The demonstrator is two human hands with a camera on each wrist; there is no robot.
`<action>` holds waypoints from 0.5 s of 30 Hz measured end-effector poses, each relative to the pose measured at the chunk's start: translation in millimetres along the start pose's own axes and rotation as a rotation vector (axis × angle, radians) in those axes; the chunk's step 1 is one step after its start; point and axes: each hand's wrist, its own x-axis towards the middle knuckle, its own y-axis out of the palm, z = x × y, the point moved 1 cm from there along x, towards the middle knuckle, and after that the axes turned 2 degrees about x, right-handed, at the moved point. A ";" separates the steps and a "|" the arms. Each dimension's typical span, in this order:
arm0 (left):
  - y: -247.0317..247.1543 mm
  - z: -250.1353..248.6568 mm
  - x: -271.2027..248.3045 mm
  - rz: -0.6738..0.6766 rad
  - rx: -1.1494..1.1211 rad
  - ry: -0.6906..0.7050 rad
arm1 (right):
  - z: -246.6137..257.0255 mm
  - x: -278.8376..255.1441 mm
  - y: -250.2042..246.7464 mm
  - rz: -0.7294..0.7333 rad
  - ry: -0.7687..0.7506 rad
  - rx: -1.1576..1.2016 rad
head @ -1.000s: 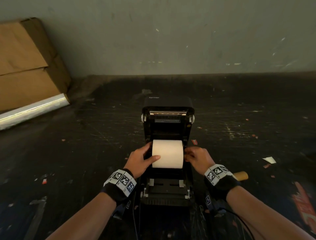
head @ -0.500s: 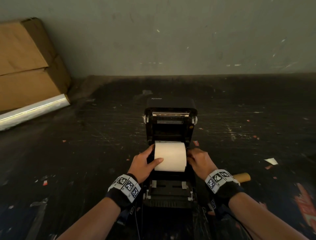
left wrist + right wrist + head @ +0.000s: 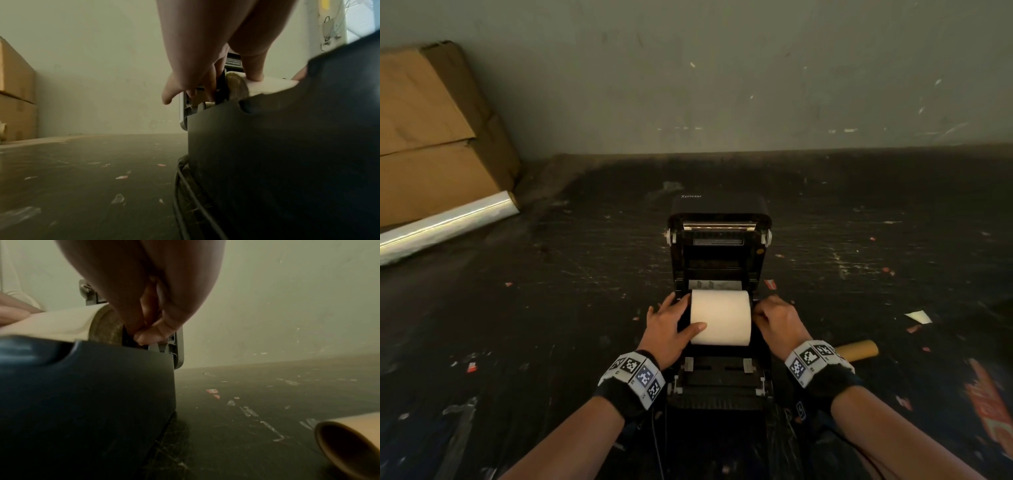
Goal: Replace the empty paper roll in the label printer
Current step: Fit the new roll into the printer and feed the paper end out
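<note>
A black label printer [image 3: 719, 209] stands with its lid tipped up and back. A full white paper roll [image 3: 722, 317] lies crosswise in its bay. My left hand [image 3: 681, 315] holds the roll's left end: the thumb presses on the paper and the fingers reach down beside the end face, as the left wrist view shows [image 3: 230, 84]. My right hand [image 3: 763, 310] has curled fingers tucked between the roll's right end [image 3: 104, 327] and the printer wall [image 3: 82, 386]. What those fingertips pinch is hidden. An empty brown cardboard core [image 3: 858, 349] lies on the floor right of the printer.
The dark floor [image 3: 551, 308] is strewn with small paper scraps. Stacked cardboard boxes [image 3: 431, 137] and a roll of clear film [image 3: 448, 226] stand at the far left against the wall. A black cable [image 3: 185, 203] runs along the printer's left side.
The paper roll has sunk a little lower into the printer's bay with both hands still on its ends. My left fingers have spread out along the roll's left side.
</note>
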 end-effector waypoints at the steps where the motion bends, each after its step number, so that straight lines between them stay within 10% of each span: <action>1: -0.1 1.0 0.2 0.005 0.004 -0.002 | -0.1 -0.6 -1.7 -0.001 0.002 0.009; 15: 2.1 4.1 -4.9 -0.087 -0.081 -0.068 | 2.9 -15.4 -0.8 0.057 0.154 0.158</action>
